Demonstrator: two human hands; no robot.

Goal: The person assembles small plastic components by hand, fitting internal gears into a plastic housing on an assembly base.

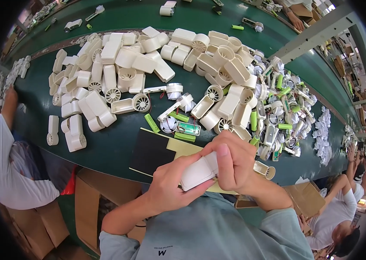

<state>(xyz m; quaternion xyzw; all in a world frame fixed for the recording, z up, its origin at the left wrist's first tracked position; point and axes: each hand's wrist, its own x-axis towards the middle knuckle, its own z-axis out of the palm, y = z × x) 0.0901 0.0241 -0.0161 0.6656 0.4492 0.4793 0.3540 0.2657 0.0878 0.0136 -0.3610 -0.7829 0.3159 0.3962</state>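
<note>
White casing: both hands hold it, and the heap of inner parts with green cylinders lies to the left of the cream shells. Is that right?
No, wrong side: the head view shows the heap of inner parts to the right of the cream shells. The left hand and right hand do hold the white casing.

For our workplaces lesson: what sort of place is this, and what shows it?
Probably a factory assembly room: matching white casings heaped on a long green bench, a pile of small electrical parts, and people on both sides.
</note>
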